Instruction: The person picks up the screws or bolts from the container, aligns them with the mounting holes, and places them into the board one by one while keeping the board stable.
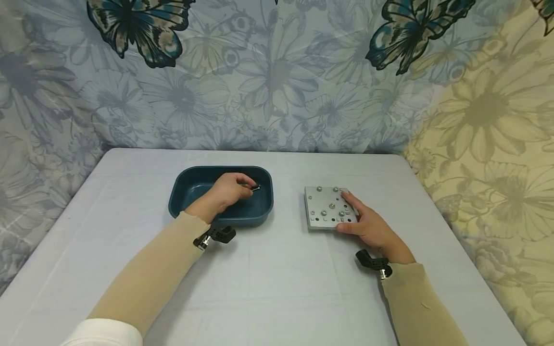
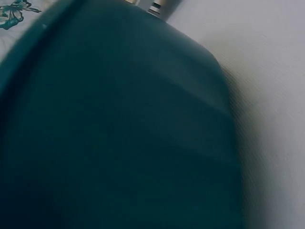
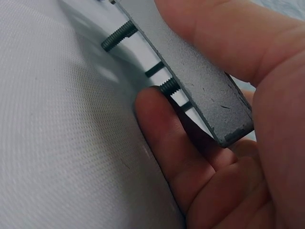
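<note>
Over the right side of the dark teal tray (image 1: 220, 222), my left hand (image 1: 225, 193) pinches a small black-and-silver piece (image 1: 256, 188) between thumb and fingers. Its exact kind cannot be told. The outer wall of the tray (image 2: 143, 119) fills most of the left wrist view and hides that hand. To the right, my right hand (image 1: 368, 223) grips a silver metal plate (image 1: 320, 199) with screws and holes in its top. In the right wrist view, the thumb (image 3: 214, 28) lies along the plate's side (image 3: 190, 71), and a finger reaches beneath, beside a protruding threaded screw (image 3: 119, 36).
Both things are on a white cloth-covered table (image 1: 277, 288). A floral fabric backdrop (image 1: 277, 77) with butterflies rises behind it, with more fabric (image 1: 493, 144) along the right. Each wrist carries a black camera mount (image 1: 373, 262).
</note>
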### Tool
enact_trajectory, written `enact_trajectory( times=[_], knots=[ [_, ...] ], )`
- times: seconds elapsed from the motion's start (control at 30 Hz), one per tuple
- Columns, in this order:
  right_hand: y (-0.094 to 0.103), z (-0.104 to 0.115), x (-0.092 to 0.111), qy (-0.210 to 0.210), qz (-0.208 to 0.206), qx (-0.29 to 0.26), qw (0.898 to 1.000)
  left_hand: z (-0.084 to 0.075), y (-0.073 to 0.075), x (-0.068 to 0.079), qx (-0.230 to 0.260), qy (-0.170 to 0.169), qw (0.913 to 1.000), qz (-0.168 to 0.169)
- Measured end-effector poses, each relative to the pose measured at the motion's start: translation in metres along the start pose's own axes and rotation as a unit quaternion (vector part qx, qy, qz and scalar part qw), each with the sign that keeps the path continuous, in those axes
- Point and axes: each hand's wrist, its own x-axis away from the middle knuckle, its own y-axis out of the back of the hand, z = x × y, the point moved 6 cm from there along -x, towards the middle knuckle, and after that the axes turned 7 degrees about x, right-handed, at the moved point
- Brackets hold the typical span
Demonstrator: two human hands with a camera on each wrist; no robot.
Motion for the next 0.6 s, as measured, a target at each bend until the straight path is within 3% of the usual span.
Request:
enact_trajectory(
  times=[0.13,0.33,0.6],
  knots=[
    [0.0,-0.001,-0.001,-0.001,-0.001,-0.005,1.0,0.003,0.0,-0.003,-0.037,-0.01,0.9992,-0.013],
    [0.0,0.0,0.0,-0.005,-0.003,0.0,1.0,0.001,-0.004,-0.006,-0.081,-0.039,0.9959,0.002],
    [0.0,0.001,0.0,-0.005,-0.005,0.002,1.0,0.001,-0.014,-0.008,-0.182,-0.068,0.9797,0.051]
  ],
)
